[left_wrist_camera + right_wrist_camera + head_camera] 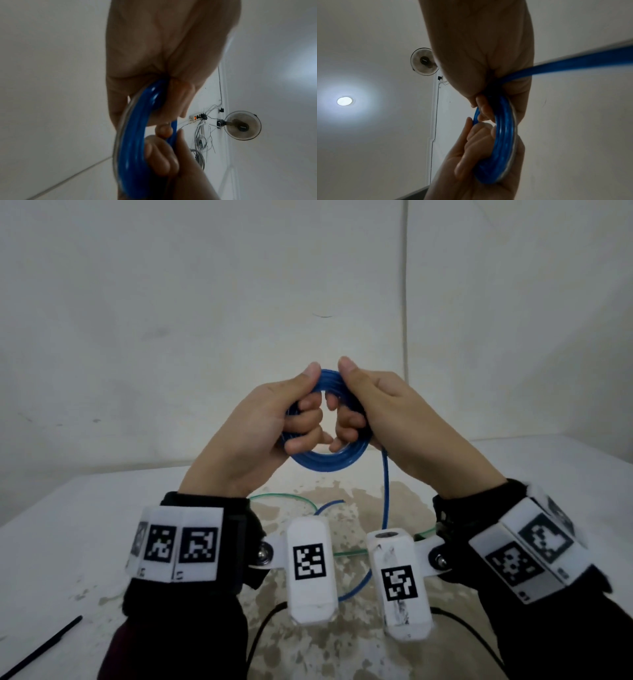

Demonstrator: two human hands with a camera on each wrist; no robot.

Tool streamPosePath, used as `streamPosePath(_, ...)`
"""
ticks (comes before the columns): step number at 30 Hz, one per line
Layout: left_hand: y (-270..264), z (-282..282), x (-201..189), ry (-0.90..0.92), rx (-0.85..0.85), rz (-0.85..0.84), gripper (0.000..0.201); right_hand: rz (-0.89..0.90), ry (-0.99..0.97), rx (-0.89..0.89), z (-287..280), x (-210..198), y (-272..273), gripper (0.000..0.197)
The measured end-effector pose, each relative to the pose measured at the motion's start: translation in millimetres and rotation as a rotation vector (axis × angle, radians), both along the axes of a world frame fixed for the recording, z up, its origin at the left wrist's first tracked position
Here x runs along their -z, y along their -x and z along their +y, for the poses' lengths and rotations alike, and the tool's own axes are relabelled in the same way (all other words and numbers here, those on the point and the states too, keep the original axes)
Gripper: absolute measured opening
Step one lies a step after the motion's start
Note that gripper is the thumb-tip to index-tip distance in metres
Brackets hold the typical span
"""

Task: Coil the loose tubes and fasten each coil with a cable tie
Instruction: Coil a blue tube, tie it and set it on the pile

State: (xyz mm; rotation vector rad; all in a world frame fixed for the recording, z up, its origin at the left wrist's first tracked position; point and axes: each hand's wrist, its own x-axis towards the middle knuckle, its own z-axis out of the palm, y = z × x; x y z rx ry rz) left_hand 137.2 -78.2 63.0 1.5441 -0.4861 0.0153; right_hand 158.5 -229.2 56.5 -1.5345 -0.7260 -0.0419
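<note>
A blue tube coil (329, 458) of several loops is held up above the table between both hands. My left hand (274, 422) grips its left side with fingers curled through the ring and thumb on top. My right hand (373, 412) grips the right side the same way. A loose blue tail (385, 491) hangs from the right hand down to the table. The left wrist view shows the blue coil (135, 142) under my left hand (154, 67). The right wrist view shows the blue coil (501, 142), my right hand (479, 54) and the tail (573, 63).
A thin green tube (284, 497) lies loose on the stained white table (68, 542) under the hands. A black cable tie (44, 645) lies at the front left. A white wall stands close behind the table.
</note>
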Motion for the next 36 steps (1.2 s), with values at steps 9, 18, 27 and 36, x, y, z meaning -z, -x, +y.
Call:
streamPosePath(9,-0.5,-2.6,-0.5,0.008,0.022,0.036,0.046,-0.025,0.083,0.008,-12.3,-2.1,-2.0,0.040)
streamPosePath(18,-0.4,-9.7,0.0,0.163,-0.069,-0.100,0.043,0.159,-0.161,-0.127,-5.1,-4.6,-0.9,0.042)
streamPosePath(27,0.7,-17.8,1.3,0.285,-0.071,-0.115,0.045,0.066,-0.107,-0.072,-7.9,-8.8,2.2,0.043)
streamPosePath(36,-4.5,-12.1,4.3,0.164,0.036,-0.012,0.046,0.109,-0.051,-0.082,-16.6,-5.5,-3.9,0.039)
